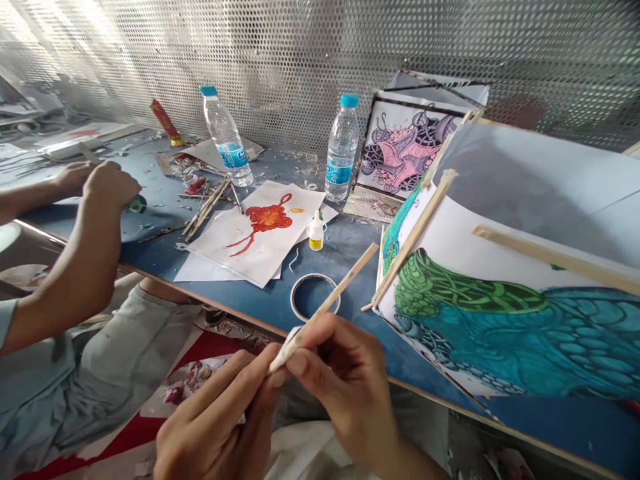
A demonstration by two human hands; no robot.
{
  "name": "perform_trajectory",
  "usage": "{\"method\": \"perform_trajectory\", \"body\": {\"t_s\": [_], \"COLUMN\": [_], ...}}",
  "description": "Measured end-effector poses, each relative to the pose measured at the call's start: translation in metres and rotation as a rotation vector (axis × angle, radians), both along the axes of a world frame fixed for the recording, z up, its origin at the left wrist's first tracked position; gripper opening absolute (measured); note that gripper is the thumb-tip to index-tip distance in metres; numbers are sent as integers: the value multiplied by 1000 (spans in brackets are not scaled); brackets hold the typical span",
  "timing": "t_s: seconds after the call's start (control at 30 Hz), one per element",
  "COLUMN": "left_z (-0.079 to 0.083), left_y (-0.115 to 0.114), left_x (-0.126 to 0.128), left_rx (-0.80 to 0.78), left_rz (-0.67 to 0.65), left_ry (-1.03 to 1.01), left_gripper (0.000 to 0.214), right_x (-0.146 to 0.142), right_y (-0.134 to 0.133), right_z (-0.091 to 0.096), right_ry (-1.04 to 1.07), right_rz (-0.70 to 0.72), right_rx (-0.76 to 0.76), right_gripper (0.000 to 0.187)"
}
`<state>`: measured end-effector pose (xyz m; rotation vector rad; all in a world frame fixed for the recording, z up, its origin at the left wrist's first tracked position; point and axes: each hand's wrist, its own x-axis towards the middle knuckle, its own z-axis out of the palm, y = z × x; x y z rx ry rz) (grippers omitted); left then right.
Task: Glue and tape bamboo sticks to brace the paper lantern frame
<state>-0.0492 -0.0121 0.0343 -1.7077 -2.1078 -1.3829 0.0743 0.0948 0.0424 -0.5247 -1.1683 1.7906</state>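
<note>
Between my two hands, just in front of the table edge, a thin wooden stick (345, 283) slants up to the right. Something white, like paper or tape, wraps around its lower end. My left hand (220, 413) pinches that wrapped end. With thumb and forefinger, my right hand (345, 387) grips the stick just above it. A roll of tape (295, 310) lies flat on the table behind the stick. To the right stands a large paper lantern (470, 333) with green and blue drawings and wooden strips along its edges.
A small glue bottle (316, 233) stands beside a sheet with a red knot drawing (265, 260). Two water bottles (340, 150) are farther back. A pink-patterned lantern (400, 150) leans near the mesh wall. Loose sticks (207, 210) lie left, near another person's hands (107, 180).
</note>
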Motion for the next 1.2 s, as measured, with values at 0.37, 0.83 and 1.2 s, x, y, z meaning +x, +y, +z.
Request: {"method": "perform_trajectory", "body": {"t_s": [0.37,0.83,1.2], "left_z": [12,3,8], "left_y": [10,7,12], "left_x": [-5,-4,1], "left_rx": [-241,-427,-346], "left_rz": [-135,-245,-200], "left_ry": [-364,-937,-658], "left_gripper": [28,46,31], "right_x": [0,13,6], "right_y": [2,-9,0], "right_z": [-26,-21,-6], "right_ry": [8,-275,-228], "right_rz": [-88,-186,-158], "right_rx": [-179,240,233], "right_gripper": [49,23,8]}}
